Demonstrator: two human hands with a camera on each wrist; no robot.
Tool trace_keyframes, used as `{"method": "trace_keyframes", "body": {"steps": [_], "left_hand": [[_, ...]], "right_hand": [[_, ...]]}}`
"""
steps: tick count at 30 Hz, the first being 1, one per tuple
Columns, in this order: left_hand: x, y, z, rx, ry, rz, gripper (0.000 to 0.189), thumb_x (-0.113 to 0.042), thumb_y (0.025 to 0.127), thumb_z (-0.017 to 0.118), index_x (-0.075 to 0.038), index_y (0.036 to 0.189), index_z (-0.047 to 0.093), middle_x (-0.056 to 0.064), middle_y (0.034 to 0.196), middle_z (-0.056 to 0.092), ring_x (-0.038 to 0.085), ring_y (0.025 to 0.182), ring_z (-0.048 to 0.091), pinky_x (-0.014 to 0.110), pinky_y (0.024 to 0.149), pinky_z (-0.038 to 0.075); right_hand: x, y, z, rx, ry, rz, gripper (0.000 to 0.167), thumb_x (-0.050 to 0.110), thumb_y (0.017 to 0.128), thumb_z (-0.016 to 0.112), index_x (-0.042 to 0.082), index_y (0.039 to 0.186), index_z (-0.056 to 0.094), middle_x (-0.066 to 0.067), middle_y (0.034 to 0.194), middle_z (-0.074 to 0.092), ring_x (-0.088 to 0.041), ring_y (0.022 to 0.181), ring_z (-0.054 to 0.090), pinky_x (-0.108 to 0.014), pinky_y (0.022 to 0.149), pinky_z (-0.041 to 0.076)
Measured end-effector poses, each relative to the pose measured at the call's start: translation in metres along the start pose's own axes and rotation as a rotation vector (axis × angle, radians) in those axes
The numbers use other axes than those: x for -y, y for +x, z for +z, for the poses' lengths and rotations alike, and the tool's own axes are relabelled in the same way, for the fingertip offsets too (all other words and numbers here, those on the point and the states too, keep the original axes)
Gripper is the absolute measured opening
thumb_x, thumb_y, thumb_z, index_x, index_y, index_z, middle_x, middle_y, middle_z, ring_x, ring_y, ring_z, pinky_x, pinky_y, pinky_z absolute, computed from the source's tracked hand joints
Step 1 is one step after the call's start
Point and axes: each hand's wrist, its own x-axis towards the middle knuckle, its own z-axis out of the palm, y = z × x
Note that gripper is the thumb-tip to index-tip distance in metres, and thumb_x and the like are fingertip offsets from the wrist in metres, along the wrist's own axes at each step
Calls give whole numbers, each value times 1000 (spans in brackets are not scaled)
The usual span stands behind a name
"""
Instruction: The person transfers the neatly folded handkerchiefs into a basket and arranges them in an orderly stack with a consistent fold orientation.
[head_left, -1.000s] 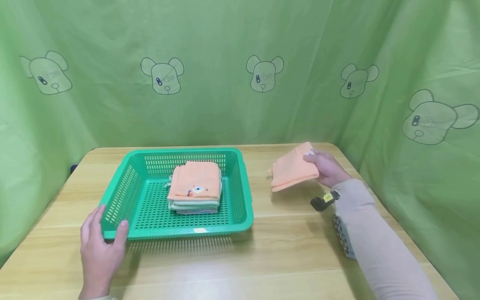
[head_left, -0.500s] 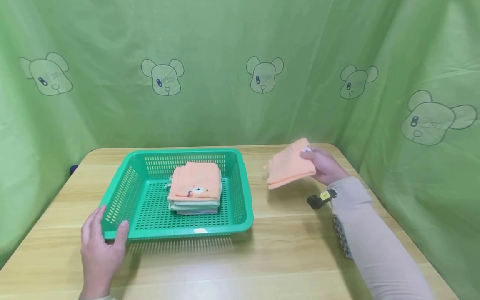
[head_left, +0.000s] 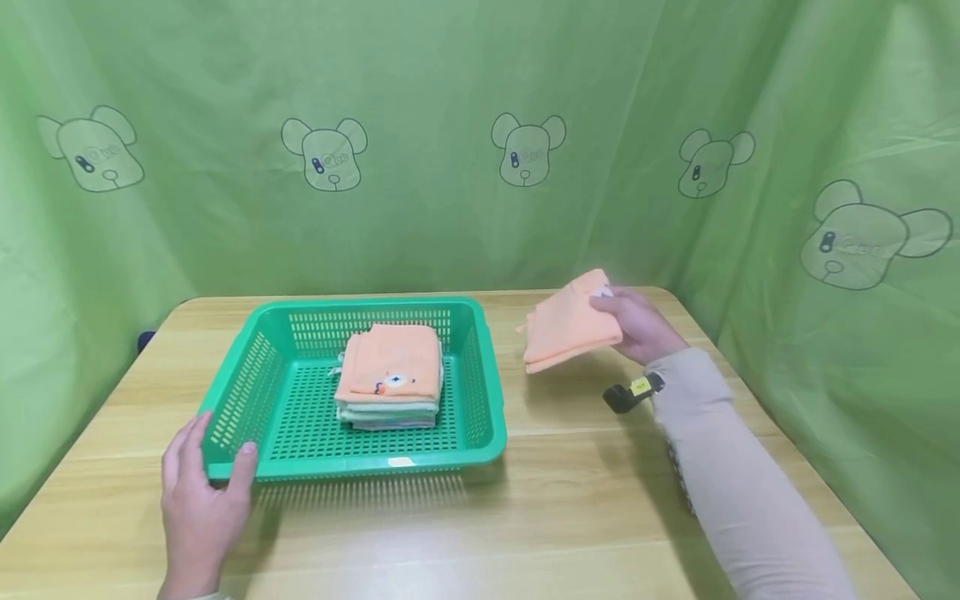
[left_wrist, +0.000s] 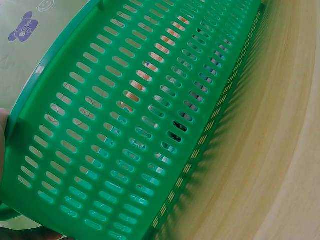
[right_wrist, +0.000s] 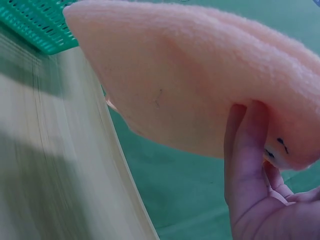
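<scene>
A folded peach towel (head_left: 572,325) hangs above the table to the right of the basket. My right hand (head_left: 641,323) pinches its right edge, thumb on top. In the right wrist view the fingers (right_wrist: 250,150) press its underside. A green plastic basket (head_left: 491,392) with slotted walls stands on the table. Inside lies a stack of folded towels (head_left: 393,362), a peach one with a printed animal face on top and pale green and greyish ones beneath. My left hand (head_left: 202,496) holds the basket's near left corner, thumb at the front rim, fingers along the left side.
A wooden table (head_left: 450,542) lies under everything, with rounded far corners. Green curtains (head_left: 427,225) with bear-head outlines hang behind and at both sides. A checkered item (head_left: 681,479) is mostly hidden under the right forearm. A black wrist strap piece (head_left: 630,393) sticks out from the right sleeve.
My right hand has carried the peach towel a little to the left and slightly farther from me. The left hand, the basket and the stack have stayed in place.
</scene>
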Motion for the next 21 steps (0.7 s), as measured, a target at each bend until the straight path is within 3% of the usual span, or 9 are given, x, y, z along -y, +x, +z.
{"method": "trace_keyframes", "body": {"steps": [10,21], "left_hand": [[1,-1,0,-8,-10,6,65,-25,94,61,-10,151,33,17,153,26,46,134,30,74,104,22],[1,-1,0,-2,-16,-7,64,-22,94,60,-11,151,32,16,153,26,46,134,31,74,104,21]], "right_hand": [[4,1,8,-7,11,0,58,8,102,45,-13,147,15,-5,93,69,-11,78,67,-22,73,57],[8,5,16,24,35,-35,54,7,102,44,-14,145,19,-6,92,69,-12,75,67,-21,70,57]]}}
